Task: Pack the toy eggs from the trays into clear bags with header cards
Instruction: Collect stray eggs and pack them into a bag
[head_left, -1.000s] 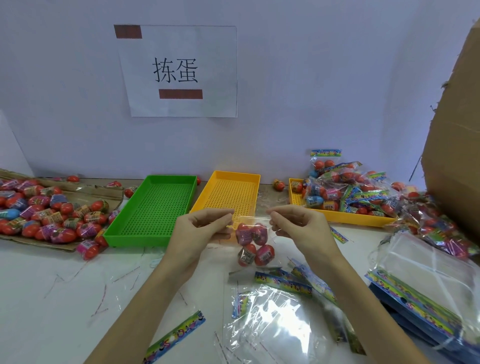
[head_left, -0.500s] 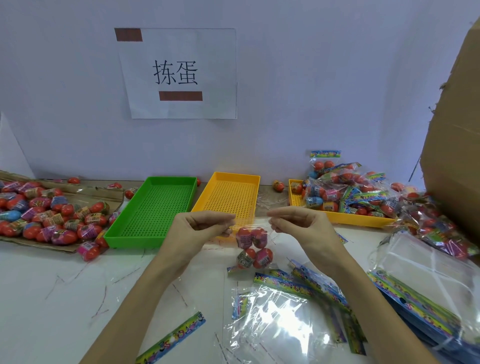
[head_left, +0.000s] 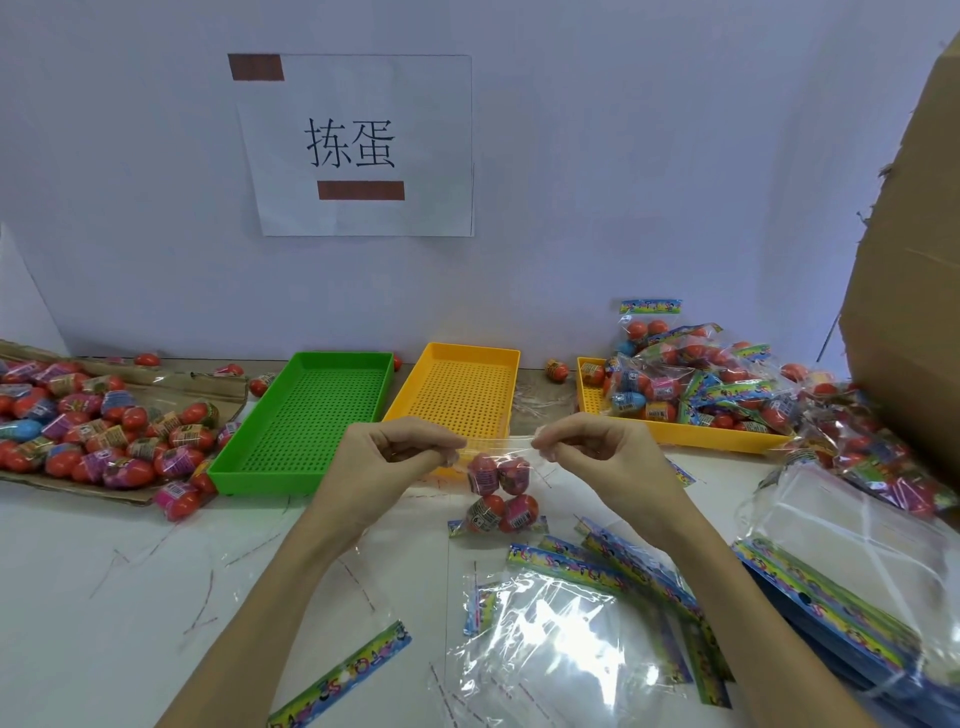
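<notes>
A clear bag with several red toy eggs in it hangs above the white table, its colourful header card at the bottom. My left hand pinches the bag's open top edge at the left. My right hand pinches the same edge at the right, so the strip is stretched flat between them. Behind the hands lie an empty green tray and an empty orange tray. Loose wrapped eggs are heaped on cardboard at the left.
Empty clear bags with header cards lie in front of me, and a thicker stack lies at the right. Packed bags fill a yellow tray at the back right. A large cardboard box stands at the right edge.
Both hands have stayed on the bag's top edge. They have drawn slightly apart and pulled it tauter, and the bag has dropped a little.
</notes>
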